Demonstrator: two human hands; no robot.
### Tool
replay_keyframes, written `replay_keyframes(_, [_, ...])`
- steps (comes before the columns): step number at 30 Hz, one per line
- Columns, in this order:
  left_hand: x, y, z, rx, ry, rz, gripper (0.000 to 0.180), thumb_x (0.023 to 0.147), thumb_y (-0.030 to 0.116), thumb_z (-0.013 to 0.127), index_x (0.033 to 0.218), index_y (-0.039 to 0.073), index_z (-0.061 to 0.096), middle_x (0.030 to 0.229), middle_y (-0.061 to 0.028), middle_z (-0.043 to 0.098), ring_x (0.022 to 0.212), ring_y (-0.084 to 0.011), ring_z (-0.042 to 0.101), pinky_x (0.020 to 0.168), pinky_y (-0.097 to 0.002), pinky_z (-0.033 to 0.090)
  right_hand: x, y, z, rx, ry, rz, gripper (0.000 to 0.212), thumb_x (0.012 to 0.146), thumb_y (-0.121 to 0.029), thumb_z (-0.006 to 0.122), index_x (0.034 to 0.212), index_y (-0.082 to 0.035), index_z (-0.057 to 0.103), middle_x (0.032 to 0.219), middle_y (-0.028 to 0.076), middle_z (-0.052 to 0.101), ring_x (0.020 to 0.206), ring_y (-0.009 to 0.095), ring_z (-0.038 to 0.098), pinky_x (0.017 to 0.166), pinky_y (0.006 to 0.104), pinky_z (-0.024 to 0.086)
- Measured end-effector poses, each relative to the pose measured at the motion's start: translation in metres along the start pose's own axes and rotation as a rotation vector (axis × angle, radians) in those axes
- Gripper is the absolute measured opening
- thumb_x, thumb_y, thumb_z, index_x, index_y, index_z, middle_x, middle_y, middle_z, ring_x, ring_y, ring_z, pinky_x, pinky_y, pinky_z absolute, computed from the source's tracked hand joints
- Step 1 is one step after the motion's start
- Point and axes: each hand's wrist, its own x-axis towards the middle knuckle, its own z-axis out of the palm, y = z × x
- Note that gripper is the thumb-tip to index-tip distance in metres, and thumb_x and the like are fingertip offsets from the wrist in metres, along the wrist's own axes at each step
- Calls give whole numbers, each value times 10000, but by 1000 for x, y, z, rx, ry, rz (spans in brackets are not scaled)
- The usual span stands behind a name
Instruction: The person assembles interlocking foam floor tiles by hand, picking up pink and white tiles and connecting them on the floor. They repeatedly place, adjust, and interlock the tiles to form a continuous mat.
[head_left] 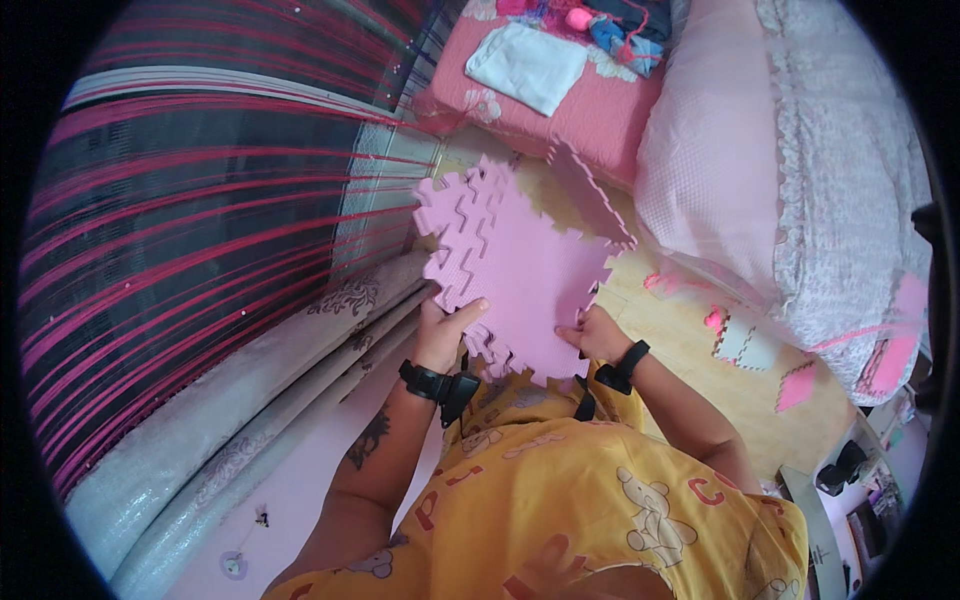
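Note:
A fanned stack of pink foam puzzle mat tiles [525, 260] is held up in front of my body, with jagged interlocking edges overlapping on its left side. My left hand [442, 335] grips the left edge, thumb on top and fingers hidden underneath. At the lower right edge, my right hand [594, 334] is closed on the tiles, thumb on the upper face. Just past the stack, another pink foam tile [585, 190] stands tilted near the pink-covered seat. Black straps with dark devices sit on both wrists.
A pink quilted seat [600, 110] bears a folded white cloth [527, 66] and bundled clothes. To its right is a bed with pale bedding [710, 170]. Pink string curtains [200, 220] and gathered grey drapes [290, 360] line the left. Small foam pieces [797, 386] lie on the floor.

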Motion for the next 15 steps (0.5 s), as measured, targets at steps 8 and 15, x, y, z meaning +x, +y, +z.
replay_keyframes(8, [7,13,-9,17,58,178,500,733,-82,583,1225,-42,499,1166,-96,584,1044,-204,570,900,-314,453,-18,-15,1,-57,108,18,280,842,-229,683,851,46,631,666,105,626,584,179,575,579,317,486])
replay_keyframes(15, [66,48,-36,-162,237,180,368,771,-28,572,1136,-12,539,1088,-117,597,892,-231,621,777,-358,525,-22,22,-61,52,463,-156,351,895,-290,631,944,58,631,795,72,645,743,107,567,685,298,480])
